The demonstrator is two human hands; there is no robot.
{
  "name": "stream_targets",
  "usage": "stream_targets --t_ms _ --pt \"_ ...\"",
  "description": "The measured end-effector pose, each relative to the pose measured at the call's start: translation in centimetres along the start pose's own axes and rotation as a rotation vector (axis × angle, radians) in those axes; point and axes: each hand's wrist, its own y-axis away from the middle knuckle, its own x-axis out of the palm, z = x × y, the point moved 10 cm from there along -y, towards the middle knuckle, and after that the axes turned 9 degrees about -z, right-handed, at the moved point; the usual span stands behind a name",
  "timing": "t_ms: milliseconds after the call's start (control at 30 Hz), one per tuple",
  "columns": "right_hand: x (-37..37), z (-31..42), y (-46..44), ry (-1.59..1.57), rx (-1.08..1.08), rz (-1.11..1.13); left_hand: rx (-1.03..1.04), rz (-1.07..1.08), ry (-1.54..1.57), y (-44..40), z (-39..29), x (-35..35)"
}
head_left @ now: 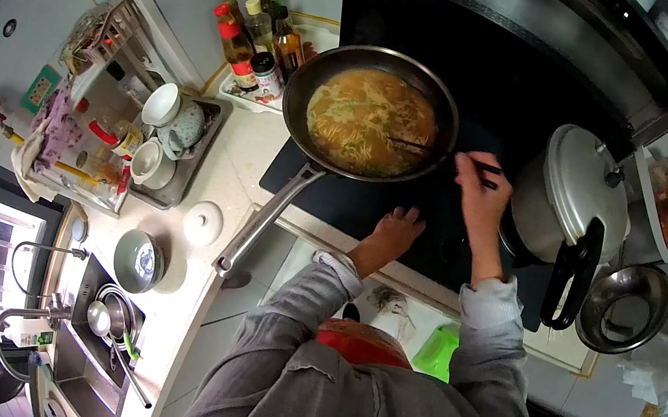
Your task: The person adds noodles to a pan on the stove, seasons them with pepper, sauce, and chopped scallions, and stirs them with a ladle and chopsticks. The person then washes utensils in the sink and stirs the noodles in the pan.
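A dark frying pan [298, 98] with a long metal handle sits on the black cooktop [302, 186]. It holds brown broth with noodles [365, 122] and bits of green. My right hand [483, 193], at the pan's right side, is closed around dark chopsticks [414, 144], whose tips dip into the broth. In front of the pan, my left hand [389, 235] is low over the cooktop's front edge, fingers apart and holding nothing. Whether its fingertips touch the surface I cannot tell.
A pressure cooker [572, 194] with a black handle stands right of the cooktop, beside a metal bowl [625, 309]. Sauce bottles [237, 45] crowd a tray at the back left. On the left counter are a bowl [139, 261], a white lid [203, 224] and a sink [78, 360].
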Motion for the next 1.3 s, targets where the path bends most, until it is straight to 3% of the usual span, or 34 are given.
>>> stream_targets --t_ms 67,167,300,367,467,567,633,700,733,767,800,833,933,1000,1067,1167,1300 --pt "3.9 0.4 0.0 0.033 -0.047 0.127 -0.047 0.084 -0.033 -0.5 0.2 -1.2" --pt "10.0 0.7 0.3 0.214 -0.114 0.373 -0.232 0.215 0.044 -0.8 2.0 6.3" --pt "12.3 0.5 -2.4 0.285 -0.388 0.23 -0.293 0.161 0.109 -0.6 2.2 5.3" --pt "11.8 0.3 -4.1 0.33 -0.368 0.128 -0.379 0.082 0.185 -0.8 2.6 4.6" --pt "10.0 -0.1 -6.5 0.254 -0.346 -0.042 -0.463 0.315 0.343 0.1 3.9 2.1" --pt "8.6 -0.8 -9.1 0.216 -0.233 -0.074 -0.584 -0.069 0.68 4.2 7.4 -0.5" --pt "7.2 -2.4 -10.9 0.389 -0.086 -0.151 -0.78 -0.176 0.918 9.6 10.2 -2.1" --pt "6.8 -2.7 -11.2 0.45 0.105 -0.157 -1.055 -0.235 1.213 17.0 12.8 -3.3" --pt "6.9 -3.3 -11.5 0.425 0.106 -0.17 -1.294 -0.216 1.181 20.9 13.8 -5.4" --pt "7.2 -4.1 -11.7 0.401 0.106 -0.185 -1.474 -0.175 1.208 28.1 16.0 -0.5" --pt "7.6 -5.2 -11.6 0.423 0.151 -0.181 -1.431 -0.456 1.135 31.8 17.1 -4.6" --pt "8.0 -6.3 -11.6 0.445 0.195 -0.18 -1.606 -0.615 1.112 33.6 17.3 -9.5" --pt "8.6 -7.7 -11.8 0.456 0.255 -0.178 -1.855 -1.108 1.075 45.7 18.6 -12.9" --pt "8.4 -8.6 -12.2 0.46 0.289 -0.182 -1.813 -1.52 1.086 51.1 19.1 -15.0" --pt "7.9 -10.0 -12.8 0.473 0.34 -0.19 -1.846 -1.603 1.069 54.9 20.0 -15.6" --pt "7.5 -10.1 -13.3 0.635 0.164 -0.263 -1.912 -1.616 1.042 56.3 21.9 -16.0" --pt "8.5 -7.6 -10.7 0.285 0.333 -0.15 -1.894 -1.565 1.132 57.0 25.5 -14.7"
